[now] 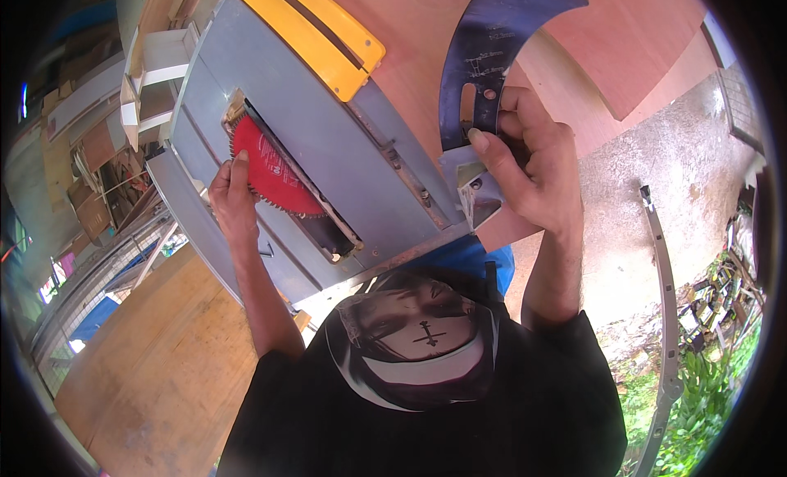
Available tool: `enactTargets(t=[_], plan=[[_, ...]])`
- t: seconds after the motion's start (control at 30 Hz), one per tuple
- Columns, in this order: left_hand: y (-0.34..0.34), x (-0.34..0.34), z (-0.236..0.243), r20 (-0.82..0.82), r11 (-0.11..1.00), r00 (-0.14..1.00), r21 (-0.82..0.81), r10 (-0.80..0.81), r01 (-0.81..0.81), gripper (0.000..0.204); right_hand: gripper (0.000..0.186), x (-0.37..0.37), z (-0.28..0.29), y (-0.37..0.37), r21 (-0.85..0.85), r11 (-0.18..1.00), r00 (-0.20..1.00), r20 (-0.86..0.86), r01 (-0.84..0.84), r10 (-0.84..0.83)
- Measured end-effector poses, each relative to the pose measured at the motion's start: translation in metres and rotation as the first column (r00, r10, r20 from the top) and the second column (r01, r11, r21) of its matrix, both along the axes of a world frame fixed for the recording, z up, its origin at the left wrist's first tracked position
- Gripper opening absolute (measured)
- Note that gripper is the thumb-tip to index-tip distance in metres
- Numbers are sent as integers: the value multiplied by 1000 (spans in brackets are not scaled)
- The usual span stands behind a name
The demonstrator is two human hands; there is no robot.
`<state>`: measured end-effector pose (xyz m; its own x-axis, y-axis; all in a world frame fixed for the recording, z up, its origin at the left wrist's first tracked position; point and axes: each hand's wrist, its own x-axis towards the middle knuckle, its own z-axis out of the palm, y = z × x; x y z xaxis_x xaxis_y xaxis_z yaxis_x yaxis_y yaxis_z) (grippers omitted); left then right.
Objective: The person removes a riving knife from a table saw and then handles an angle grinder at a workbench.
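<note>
A red circular saw blade (275, 169) with a toothed rim sits tilted in the long slot of a grey saw table (344, 173). My left hand (234, 194) pinches the near left edge of that blade, thumb on its red face. Raised at the right, my right hand (537, 165) grips a dark blue curved riving knife (484, 54) by its slotted lower end. The knife's tip curves up and right. Beneath it is a metal bracket (475, 186) at the table's corner, partly covered by the knife and hand.
A yellow slotted insert plate (340, 54) lies at the table's far side. Pinkish plywood sheets (602, 54) lie beyond it. To the lower left is a brown wooden board (164, 362). Wood scraps (102, 141) crowd the left, and a long metal strip (662, 313) stands at the right.
</note>
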<state>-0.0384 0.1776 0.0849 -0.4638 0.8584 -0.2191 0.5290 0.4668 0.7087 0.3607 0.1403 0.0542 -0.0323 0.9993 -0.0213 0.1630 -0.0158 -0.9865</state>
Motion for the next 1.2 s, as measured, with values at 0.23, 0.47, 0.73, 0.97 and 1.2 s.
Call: enactTargets(t=[0.23, 0.47, 0.73, 0.97, 1.2], plan=[[-1, -1, -1, 17, 1000, 1000, 14, 0, 0, 37, 25, 0, 2, 0, -15, 1000, 1000, -15, -9, 9], [2, 0, 3, -10, 1000, 1000, 11, -29, 29, 37, 27, -4, 0, -1, -37, 999, 996, -93, 8, -11], [3, -6, -5, 34, 998, 998, 29, -53, 52, 35, 31, 0, -6, -4, -121, 991, 986, -162, -50, 30], [2, 2, 0, 32, 1000, 999, 13, -2, 2, 34, 22, -8, -8, -2, -96, 995, 960, -276, 17, -43], [8, -2, 0, 44, 1000, 999, 17, -27, 26, 34, 22, -3, 1, -2, -124, 992, 987, -163, -16, -4]])
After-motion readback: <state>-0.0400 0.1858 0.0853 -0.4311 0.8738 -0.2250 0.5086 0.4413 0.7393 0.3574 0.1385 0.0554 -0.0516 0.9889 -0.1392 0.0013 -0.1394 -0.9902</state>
